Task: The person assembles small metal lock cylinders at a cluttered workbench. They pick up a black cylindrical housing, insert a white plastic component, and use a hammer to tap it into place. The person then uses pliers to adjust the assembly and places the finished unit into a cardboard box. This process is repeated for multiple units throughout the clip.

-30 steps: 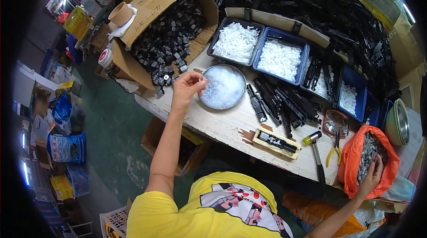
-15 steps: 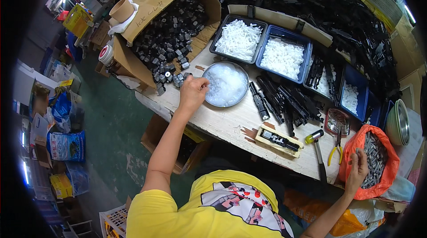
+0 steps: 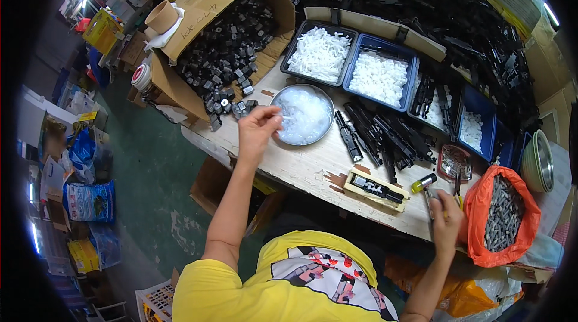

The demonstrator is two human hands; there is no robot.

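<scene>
Blue-and-white sack [image 3: 90, 201] near a yellow carton [image 3: 83, 254], far left

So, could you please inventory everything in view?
Workbench: one, whitish, centre
Box of dark parts: one, brown cardboard, bench's left end
Dish: one, silver, beside left hand
Bins of white pieces: several, blue and black, bench's back
Long parts: many, black, behind and before bins
Holder: one, cream, bench's front edge
Hammer: one, yellow-headed, by right hand
Pliers: one, yellow-handled, partly hidden by right hand
Bag of grey pieces: one, orange-red, bench's right end
Bowl stack: one, pale green and silver, far right
Cartons and bags: many, mixed colours, left background
Left hand: one, bare, at dish
Right hand: one, bare, near hammer
</scene>
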